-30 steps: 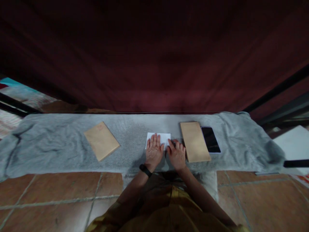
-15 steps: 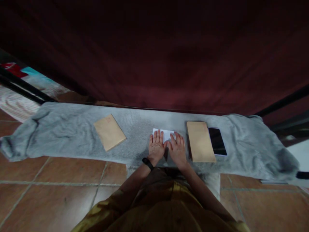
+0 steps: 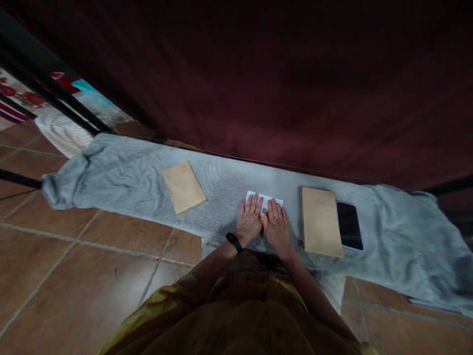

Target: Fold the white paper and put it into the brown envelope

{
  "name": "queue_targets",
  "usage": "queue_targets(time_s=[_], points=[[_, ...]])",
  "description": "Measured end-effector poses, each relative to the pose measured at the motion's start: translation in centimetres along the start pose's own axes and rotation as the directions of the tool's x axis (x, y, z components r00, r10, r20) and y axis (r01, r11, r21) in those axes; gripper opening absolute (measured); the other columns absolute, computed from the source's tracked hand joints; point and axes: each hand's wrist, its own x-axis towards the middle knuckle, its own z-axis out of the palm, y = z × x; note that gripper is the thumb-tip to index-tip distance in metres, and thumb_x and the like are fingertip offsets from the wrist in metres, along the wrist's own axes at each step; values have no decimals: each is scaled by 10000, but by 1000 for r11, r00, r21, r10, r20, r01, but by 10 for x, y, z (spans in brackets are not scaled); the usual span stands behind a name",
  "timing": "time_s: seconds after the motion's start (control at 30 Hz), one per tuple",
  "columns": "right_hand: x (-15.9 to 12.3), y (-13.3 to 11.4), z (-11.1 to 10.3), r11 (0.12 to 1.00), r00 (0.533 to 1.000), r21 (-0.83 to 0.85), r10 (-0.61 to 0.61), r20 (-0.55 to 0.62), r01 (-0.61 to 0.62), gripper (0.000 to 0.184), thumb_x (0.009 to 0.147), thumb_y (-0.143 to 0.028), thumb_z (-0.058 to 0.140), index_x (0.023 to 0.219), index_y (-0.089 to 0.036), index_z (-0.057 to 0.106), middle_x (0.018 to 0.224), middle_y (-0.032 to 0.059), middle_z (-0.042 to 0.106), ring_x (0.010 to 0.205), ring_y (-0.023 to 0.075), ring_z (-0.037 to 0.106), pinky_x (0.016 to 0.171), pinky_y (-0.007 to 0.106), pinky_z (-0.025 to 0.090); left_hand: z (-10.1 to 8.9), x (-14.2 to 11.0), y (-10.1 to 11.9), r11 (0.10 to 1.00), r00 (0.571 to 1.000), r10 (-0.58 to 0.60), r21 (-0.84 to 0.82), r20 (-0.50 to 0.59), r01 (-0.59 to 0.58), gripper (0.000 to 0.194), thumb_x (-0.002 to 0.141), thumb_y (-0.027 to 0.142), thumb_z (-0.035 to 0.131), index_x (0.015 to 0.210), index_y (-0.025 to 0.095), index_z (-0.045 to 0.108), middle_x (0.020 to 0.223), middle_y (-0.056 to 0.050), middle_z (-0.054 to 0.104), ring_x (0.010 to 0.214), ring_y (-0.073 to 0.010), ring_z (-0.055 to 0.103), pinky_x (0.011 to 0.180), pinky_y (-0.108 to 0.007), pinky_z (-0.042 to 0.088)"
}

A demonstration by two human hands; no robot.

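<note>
A small white sheet of paper (image 3: 265, 199) lies on the grey cloth (image 3: 225, 217), mostly covered by my hands. My left hand (image 3: 250, 219), with a black band at its wrist, rests flat on the paper's left part, fingers stretched out. On its right part my right hand (image 3: 276, 227) also lies flat, fingers extended and close together. The two thumbs meet or nearly meet in the middle. Neither hand grips anything; the paper's near edge is hidden beneath them.
Left of my hands lies a brown envelope (image 3: 184, 187). To the right is a stack of brown envelopes (image 3: 321, 222), with a dark-screened phone (image 3: 349, 225) beside it. A dark red curtain (image 3: 251, 98) hangs behind the cloth-covered surface. Tiled floor (image 3: 92, 276) shows in front.
My right hand has flattened on the paper and moved closer to my left. The whole view has turned and tilted slightly. The envelopes and phone keep their places on the cloth.
</note>
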Motion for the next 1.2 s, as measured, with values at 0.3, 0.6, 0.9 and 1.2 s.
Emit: queue_targets(time_s=[0.3, 0.6, 0.9, 1.2], points=[[-6, 11, 5, 1000, 996, -25, 5, -90, -7, 547, 1075, -290, 318, 1572, -61, 336, 1615, 201, 366, 1525, 290, 298, 1216, 546, 276, -9, -13, -24, 995, 996, -64, 70, -55, 68, 562, 1065, 371, 301, 1595, 187, 329, 1668, -75, 302, 1555, -263, 245, 1266, -495, 207], [-13, 25, 2, 995, 993, -45, 80, -84, -84, 543, 1077, -296, 306, 1576, -87, 348, 1597, 160, 417, 1481, 295, 376, 1218, 531, 270, -13, -17, -42, 992, 992, -92, 76, -81, 98, 550, 1061, 344, 299, 1592, 207, 343, 1639, -54, 360, 1542, -275, 280, 1252, -520, 246], [-14, 22, 1, 994, 990, -26, 100, -102, -103, 543, 1066, -294, 337, 1575, -108, 359, 1591, 145, 431, 1478, 303, 376, 1210, 538, 267, -11, -12, -6, 993, 989, 110, 52, -98, -106, 535, 1049, 267, 328, 1567, 147, 379, 1647, -90, 346, 1551, -244, 258, 1265, -468, 267], [-11, 23, 0, 994, 991, -16, 102, -87, -104, 547, 1057, -301, 355, 1566, -99, 374, 1592, 147, 429, 1467, 310, 385, 1202, 529, 271, -1, -24, 3, 985, 986, 163, 66, -28, -161, 566, 1042, 308, 344, 1569, 103, 359, 1640, -117, 350, 1546, -235, 268, 1266, -456, 269]])
